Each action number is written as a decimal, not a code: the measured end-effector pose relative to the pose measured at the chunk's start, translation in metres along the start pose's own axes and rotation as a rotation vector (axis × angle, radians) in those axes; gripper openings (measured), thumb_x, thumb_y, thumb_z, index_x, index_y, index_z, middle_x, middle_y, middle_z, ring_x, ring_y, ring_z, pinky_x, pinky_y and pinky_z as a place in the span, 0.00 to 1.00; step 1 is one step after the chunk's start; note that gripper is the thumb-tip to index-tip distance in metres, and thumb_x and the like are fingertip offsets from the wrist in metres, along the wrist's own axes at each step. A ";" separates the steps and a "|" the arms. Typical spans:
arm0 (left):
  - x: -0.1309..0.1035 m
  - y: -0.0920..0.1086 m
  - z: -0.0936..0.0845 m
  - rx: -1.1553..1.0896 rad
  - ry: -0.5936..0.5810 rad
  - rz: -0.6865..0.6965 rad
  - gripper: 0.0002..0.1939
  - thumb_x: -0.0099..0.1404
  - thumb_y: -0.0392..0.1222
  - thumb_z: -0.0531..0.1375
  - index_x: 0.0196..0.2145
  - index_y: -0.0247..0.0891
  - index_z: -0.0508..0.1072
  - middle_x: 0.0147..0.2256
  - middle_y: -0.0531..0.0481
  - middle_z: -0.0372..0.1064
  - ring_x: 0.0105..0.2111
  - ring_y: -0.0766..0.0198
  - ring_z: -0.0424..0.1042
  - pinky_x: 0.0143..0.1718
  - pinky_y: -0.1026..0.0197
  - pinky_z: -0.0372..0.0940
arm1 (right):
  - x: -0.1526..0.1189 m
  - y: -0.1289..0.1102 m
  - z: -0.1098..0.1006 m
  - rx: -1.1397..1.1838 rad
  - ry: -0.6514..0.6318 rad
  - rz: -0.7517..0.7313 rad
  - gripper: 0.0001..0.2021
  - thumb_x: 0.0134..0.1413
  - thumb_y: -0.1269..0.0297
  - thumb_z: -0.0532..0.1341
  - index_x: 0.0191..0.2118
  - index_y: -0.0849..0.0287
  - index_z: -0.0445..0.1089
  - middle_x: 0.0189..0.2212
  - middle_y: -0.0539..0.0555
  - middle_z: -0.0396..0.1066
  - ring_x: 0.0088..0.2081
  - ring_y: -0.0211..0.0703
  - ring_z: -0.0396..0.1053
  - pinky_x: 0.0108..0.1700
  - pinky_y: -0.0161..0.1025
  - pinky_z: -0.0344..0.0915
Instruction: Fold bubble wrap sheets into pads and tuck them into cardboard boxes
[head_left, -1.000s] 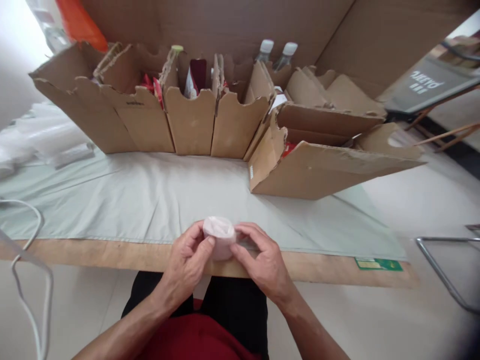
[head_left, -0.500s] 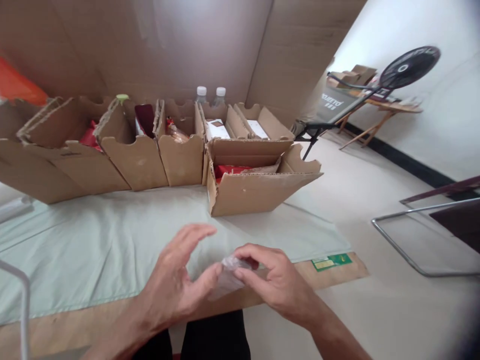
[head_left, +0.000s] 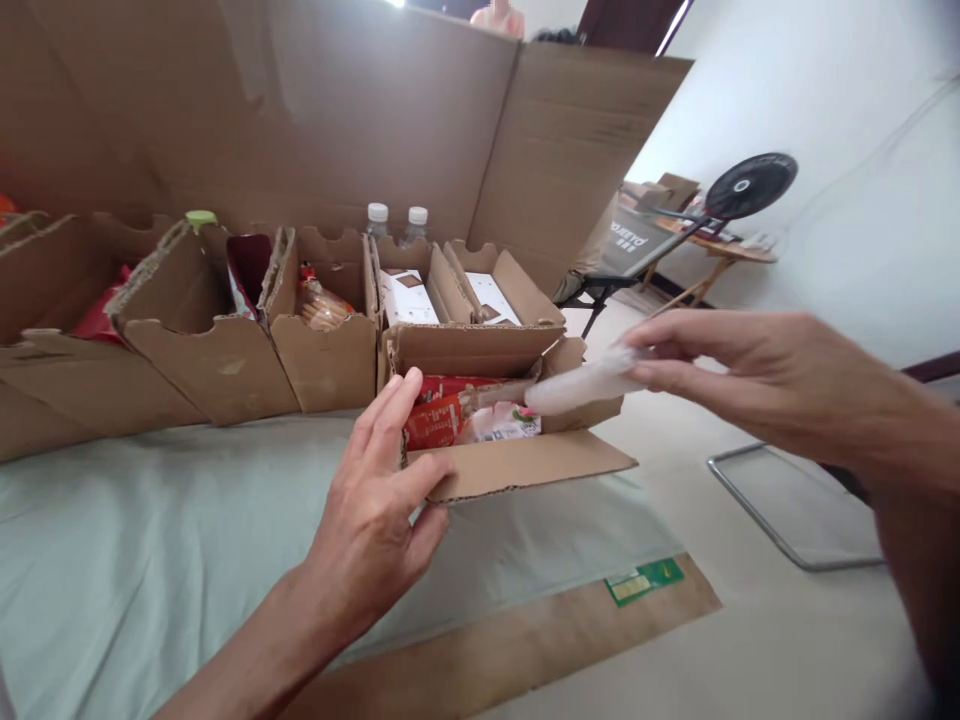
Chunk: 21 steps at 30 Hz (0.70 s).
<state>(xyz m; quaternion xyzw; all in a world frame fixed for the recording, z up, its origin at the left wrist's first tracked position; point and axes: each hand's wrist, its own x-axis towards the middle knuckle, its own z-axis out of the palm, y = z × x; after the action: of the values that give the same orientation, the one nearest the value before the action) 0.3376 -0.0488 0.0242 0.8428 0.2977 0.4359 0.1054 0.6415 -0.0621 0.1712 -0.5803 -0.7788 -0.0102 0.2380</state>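
Observation:
My right hand [head_left: 750, 385] pinches one end of a whitish, see-through plastic bag [head_left: 581, 388], whose far end hangs over the front cardboard box [head_left: 525, 468]. Fingers of my left hand [head_left: 386, 490] are hooked over that box's near left corner, gripping its front wall. Inside the box lie a red packet [head_left: 435, 422] and a white packet with print [head_left: 506, 424]. What the plastic bag contains, if anything, I cannot make out.
Behind stands a row of cardboard boxes [head_left: 214, 370] holding packets and white cartons [head_left: 411, 298]. Two white-capped bottles [head_left: 377, 220] stand against a tall cardboard panel [head_left: 375, 130]. A pale green cloth [head_left: 187, 520] covers the table. At right are a folding chair [head_left: 637, 250] and a metal frame [head_left: 757, 520].
My right hand has carried the plastic bag up and right, over the front box. My left hand has moved forward onto that box's wall, which now leans outward. The view has shifted.

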 end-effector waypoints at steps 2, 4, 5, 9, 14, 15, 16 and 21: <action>0.001 -0.002 0.000 -0.008 -0.002 0.000 0.14 0.59 0.25 0.60 0.40 0.40 0.75 0.76 0.45 0.37 0.73 0.41 0.49 0.66 0.37 0.59 | 0.015 0.001 0.006 0.002 -0.126 -0.090 0.18 0.63 0.42 0.60 0.37 0.49 0.79 0.27 0.47 0.76 0.26 0.36 0.69 0.27 0.35 0.61; 0.002 -0.005 0.000 -0.015 0.001 0.004 0.14 0.59 0.25 0.61 0.40 0.41 0.75 0.76 0.47 0.36 0.73 0.40 0.49 0.67 0.36 0.59 | 0.024 -0.005 0.017 0.048 -0.150 -0.095 0.16 0.64 0.45 0.60 0.36 0.50 0.79 0.27 0.47 0.75 0.26 0.36 0.68 0.26 0.35 0.60; 0.003 -0.006 0.000 -0.019 0.004 0.007 0.14 0.59 0.25 0.61 0.39 0.41 0.75 0.77 0.47 0.35 0.73 0.40 0.49 0.67 0.36 0.59 | 0.026 -0.009 0.024 0.103 -0.136 -0.072 0.15 0.64 0.46 0.61 0.37 0.50 0.78 0.28 0.47 0.75 0.26 0.36 0.68 0.26 0.35 0.61; 0.002 -0.005 0.001 -0.019 0.015 0.007 0.15 0.59 0.25 0.61 0.40 0.42 0.75 0.77 0.50 0.33 0.73 0.38 0.48 0.66 0.33 0.59 | 0.036 -0.032 0.051 0.445 -0.127 0.078 0.11 0.62 0.53 0.64 0.39 0.55 0.76 0.32 0.49 0.77 0.32 0.39 0.73 0.32 0.35 0.68; 0.000 -0.005 0.001 -0.022 0.008 0.006 0.16 0.58 0.25 0.61 0.41 0.42 0.75 0.77 0.53 0.32 0.73 0.39 0.48 0.67 0.33 0.59 | 0.050 -0.051 0.093 0.360 -0.354 0.016 0.06 0.58 0.70 0.62 0.36 0.57 0.78 0.29 0.46 0.78 0.29 0.36 0.71 0.32 0.35 0.63; 0.000 -0.006 0.001 -0.024 0.010 0.005 0.16 0.58 0.25 0.61 0.40 0.43 0.75 0.77 0.54 0.32 0.73 0.39 0.48 0.67 0.33 0.59 | 0.052 -0.053 0.103 0.284 -0.389 -0.009 0.07 0.58 0.71 0.62 0.35 0.56 0.79 0.30 0.46 0.79 0.29 0.37 0.71 0.32 0.35 0.61; 0.000 -0.006 0.001 -0.025 0.013 0.002 0.16 0.58 0.25 0.62 0.40 0.43 0.75 0.77 0.54 0.32 0.73 0.39 0.48 0.67 0.33 0.59 | 0.053 -0.056 0.113 0.192 -0.414 -0.031 0.08 0.57 0.72 0.63 0.34 0.55 0.80 0.29 0.47 0.79 0.29 0.38 0.71 0.31 0.36 0.59; 0.002 -0.008 0.002 -0.023 0.017 0.007 0.15 0.59 0.25 0.63 0.40 0.43 0.74 0.77 0.54 0.32 0.73 0.40 0.48 0.67 0.34 0.58 | 0.058 -0.059 0.145 -0.123 -0.499 -0.124 0.10 0.55 0.70 0.66 0.24 0.56 0.78 0.20 0.50 0.76 0.23 0.40 0.67 0.27 0.39 0.49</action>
<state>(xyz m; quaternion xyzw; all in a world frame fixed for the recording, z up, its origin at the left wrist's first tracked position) 0.3369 -0.0412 0.0207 0.8388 0.2905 0.4469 0.1111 0.5231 0.0129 0.0801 -0.5295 -0.8453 0.0715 0.0017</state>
